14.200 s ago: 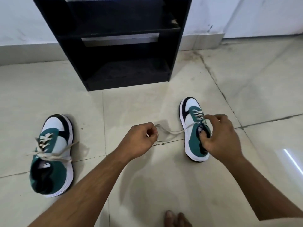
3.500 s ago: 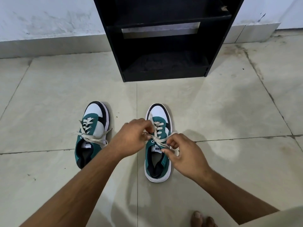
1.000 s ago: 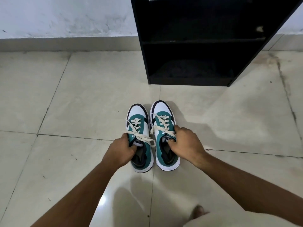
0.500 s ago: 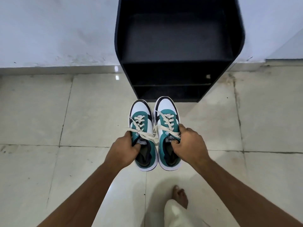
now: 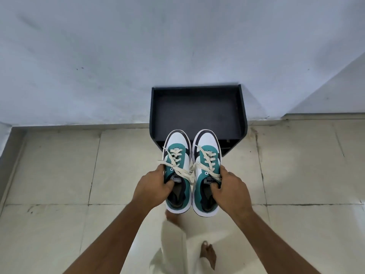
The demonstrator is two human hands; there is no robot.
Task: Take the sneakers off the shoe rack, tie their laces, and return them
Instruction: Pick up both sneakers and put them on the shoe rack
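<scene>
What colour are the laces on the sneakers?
The laces are cream, against teal-and-white sneakers; only the head view shows them.

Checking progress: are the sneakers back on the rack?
No. Both sneakers are held in the hands, in front of the black rack.

My fingertips (image 5: 171,182) are disappearing inside the sneakers' collars; the sneakers (image 5: 206,171) are hiding the shoe rack's (image 5: 197,111) lower shelves, and my forearms are running off the bottom edge.
</scene>
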